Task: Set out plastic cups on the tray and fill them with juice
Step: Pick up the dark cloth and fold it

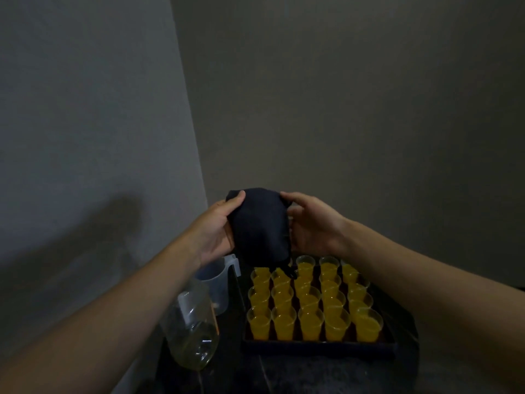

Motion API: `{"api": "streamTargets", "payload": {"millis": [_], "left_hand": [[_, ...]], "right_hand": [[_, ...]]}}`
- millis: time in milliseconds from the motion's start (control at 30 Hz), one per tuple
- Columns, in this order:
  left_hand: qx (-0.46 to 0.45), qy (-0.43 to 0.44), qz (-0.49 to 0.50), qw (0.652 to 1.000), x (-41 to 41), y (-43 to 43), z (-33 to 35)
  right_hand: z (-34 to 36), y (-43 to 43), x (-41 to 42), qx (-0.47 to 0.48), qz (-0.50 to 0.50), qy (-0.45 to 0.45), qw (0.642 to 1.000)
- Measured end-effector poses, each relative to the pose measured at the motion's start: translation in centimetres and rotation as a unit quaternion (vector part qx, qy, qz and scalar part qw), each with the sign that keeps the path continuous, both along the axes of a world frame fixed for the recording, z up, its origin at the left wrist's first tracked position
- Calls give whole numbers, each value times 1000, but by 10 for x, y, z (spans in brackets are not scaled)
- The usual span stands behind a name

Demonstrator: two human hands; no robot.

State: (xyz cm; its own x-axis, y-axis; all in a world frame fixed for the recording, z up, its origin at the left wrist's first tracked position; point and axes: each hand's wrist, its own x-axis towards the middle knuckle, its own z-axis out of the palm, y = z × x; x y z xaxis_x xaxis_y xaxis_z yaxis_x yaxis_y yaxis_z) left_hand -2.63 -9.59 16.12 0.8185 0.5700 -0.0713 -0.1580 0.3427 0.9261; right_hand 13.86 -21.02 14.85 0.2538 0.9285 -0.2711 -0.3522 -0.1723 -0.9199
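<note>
A dark tray [318,344] holds several clear plastic cups [311,322] filled with orange juice, set in rows. Above the tray's far edge both hands hold up a folded dark cloth [257,223]. My left hand [216,226] grips its left side, thumb over the top edge. My right hand [309,223] grips its right side, fingers curled round the edge. A small dark loop hangs from the cloth's lower corner over the back cups.
A clear plastic measuring jug [218,282] stands left of the tray. In front of it is a clear, nearly empty plastic bottle [193,334], tilted. All sit on a small dark table [284,373] in a corner between two grey walls.
</note>
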Motion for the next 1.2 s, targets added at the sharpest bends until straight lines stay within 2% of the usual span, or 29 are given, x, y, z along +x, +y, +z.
{"api": "streamTargets", "payload": {"millis": [100,233,333,533,633,700,800,967,1067,1133,1200], "left_hand": [[16,1,-4,1000,-2,1,2],[15,-10,-14,1000,-6,8,5],[38,14,-22,999,-8,16,8],[92,108,32,989,-4,21,14],[85,105,68,988,-4,24,18],[100,110,126,981,-5,26,20],[221,130,178,950,-6,27,18],[313,66,151,935,-12,25,14],[306,36,138,941,-15,25,7],[299,19,143,943,-21,26,-1],[296,14,151,943,-30,29,-11]], "right_hand": [[12,-2,-7,42,-42,22,998],[19,-5,-1,64,-34,15,997],[16,-3,3,73,-38,3,997],[16,-2,4,104,-80,-41,990],[12,0,13,133,-131,-64,980],[9,-1,15,148,-137,-118,972],[9,-5,15,163,-147,-237,946],[10,-7,11,183,-165,-407,880],[9,-2,6,174,-170,-477,845],[10,1,0,176,-161,-468,851],[8,5,-7,178,-129,-431,875]]}}
